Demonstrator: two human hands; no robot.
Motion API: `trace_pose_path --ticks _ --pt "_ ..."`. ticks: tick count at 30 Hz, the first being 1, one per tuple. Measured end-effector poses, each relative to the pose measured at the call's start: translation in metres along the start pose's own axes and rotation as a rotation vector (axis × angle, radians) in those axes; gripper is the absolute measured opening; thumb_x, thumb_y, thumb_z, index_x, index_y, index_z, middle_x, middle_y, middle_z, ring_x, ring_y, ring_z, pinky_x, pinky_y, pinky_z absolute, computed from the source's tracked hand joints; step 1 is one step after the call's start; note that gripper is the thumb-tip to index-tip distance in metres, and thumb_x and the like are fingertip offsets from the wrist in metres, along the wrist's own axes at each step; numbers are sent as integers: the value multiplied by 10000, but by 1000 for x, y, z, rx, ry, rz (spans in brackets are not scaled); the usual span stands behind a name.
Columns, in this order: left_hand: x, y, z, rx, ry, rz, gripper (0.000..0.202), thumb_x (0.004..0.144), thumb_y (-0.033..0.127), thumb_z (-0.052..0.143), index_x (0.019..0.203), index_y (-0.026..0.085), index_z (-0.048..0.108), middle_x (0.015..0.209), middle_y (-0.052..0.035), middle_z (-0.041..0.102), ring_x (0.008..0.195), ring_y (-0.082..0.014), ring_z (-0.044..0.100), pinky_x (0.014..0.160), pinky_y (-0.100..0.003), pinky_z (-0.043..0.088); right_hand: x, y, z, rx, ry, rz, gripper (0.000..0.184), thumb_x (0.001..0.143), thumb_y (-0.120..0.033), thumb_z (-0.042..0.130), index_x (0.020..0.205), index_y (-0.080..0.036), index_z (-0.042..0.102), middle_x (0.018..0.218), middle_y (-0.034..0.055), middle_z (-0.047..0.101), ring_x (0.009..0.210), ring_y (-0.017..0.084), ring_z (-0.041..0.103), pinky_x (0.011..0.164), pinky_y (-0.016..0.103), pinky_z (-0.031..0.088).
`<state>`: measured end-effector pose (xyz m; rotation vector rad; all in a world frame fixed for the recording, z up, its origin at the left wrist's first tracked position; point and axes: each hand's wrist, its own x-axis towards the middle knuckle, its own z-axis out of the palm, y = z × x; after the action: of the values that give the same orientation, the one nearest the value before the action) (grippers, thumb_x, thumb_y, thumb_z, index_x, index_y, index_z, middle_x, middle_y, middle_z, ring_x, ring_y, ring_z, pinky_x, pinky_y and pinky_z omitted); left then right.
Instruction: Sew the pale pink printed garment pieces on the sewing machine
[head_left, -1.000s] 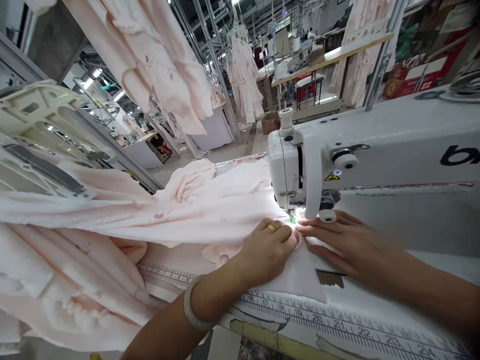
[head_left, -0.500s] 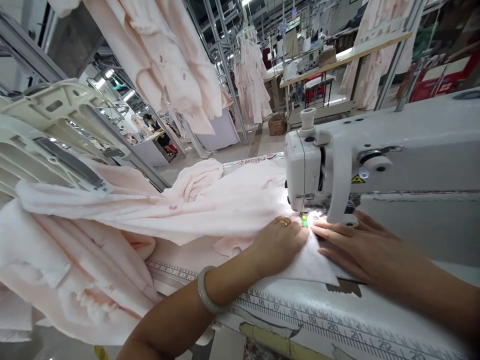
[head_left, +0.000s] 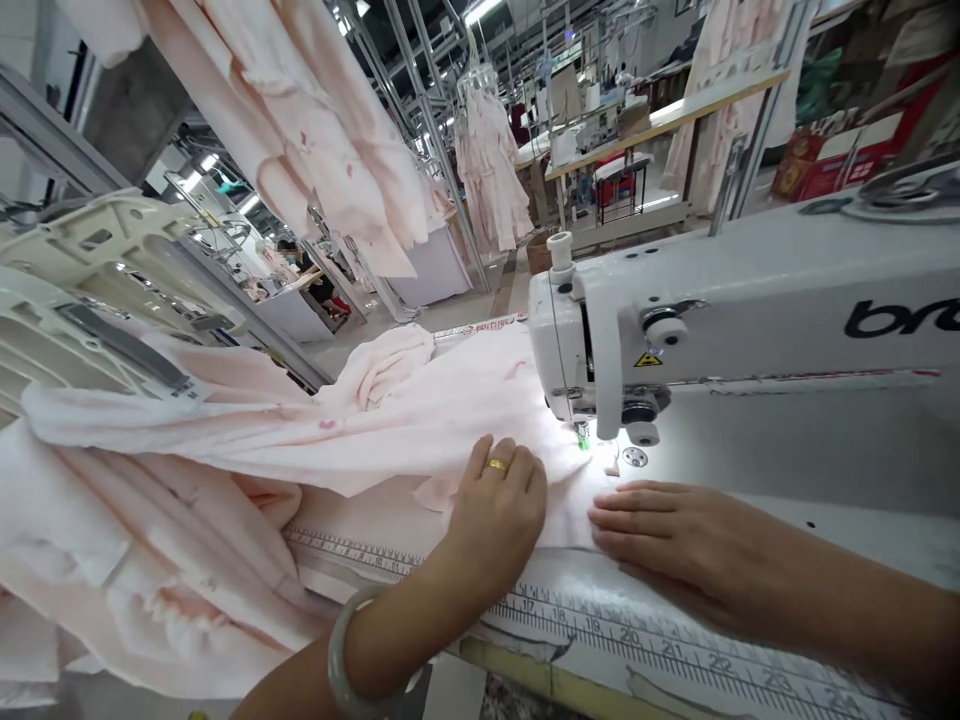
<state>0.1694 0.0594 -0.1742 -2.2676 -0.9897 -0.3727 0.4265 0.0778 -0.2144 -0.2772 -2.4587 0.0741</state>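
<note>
Near the machine needle (head_left: 582, 436), left grip (head_left: 495, 515) spread on pink fabric (head_left: 450, 420), right grip (head_left: 675, 535) spread beside it.

The left hand (head_left: 499, 510) is pressing down on the pale pink fabric (head_left: 420, 435), a gold ring (head_left: 496, 464) showing on one finger and a pale bangle (head_left: 339, 650) circling the wrist. The right hand (head_left: 675, 535) is lying flat on the white table (head_left: 825, 530), its fingertips (head_left: 600, 515) reaching the fabric's edge. The fabric is spreading just in front of the sewing machine (head_left: 592, 340), beside its green-marked needle area (head_left: 582, 436). A printed ruler (head_left: 637, 635) is running along the table's edge, and pink garments (head_left: 487, 165) are hanging beyond.
</note>
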Motion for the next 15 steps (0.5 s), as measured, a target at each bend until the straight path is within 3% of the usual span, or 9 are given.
trace_pose_path --ticks 3,6,9,12,15 --pt "5 12 -14 -166 -7 9 196 909 -14 588 943 155 681 806 -34 680 755 -218 655 869 -384 589 3 -9 3 89 -68 30 360 1171 -137 421 1354 -136 730 1257 94 825 1233 208 756 1149 349 548" --pt "11 26 -14 -291 -89 63 152 891 41 618 884 189 655 784 -25 649 718 -216 623 760 -365 576 7 -15 1 223 -154 103 323 1147 -134 430 1219 -166 743 1098 69 817 1040 223 764 990 367 598" --pt "11 32 -4 -383 -197 59 109 908 83 622 906 182 668 973 -75 732 909 -252 697 871 -392 610 12 -18 -6 336 -215 157 269 1121 -153 468 1156 -211 728 1047 54 791 971 235 733 888 373 590" --pt "8 30 8 -489 -274 47 138 942 88 583 997 159 687 1134 -110 761 1074 -263 717 1053 -415 591 14 -20 -13 410 -272 184 296 1085 -145 496 1263 -235 714 1162 59 783 1089 247 723 967 388 579" --pt "7 23 20 -527 -294 45 156 980 110 549 1034 151 689 1185 -132 764 1113 -271 720 1091 -428 579 13 -20 -14 407 -299 179 405 1049 -141 527 1410 -236 683 1252 73 773 1207 255 716 1074 410 572"
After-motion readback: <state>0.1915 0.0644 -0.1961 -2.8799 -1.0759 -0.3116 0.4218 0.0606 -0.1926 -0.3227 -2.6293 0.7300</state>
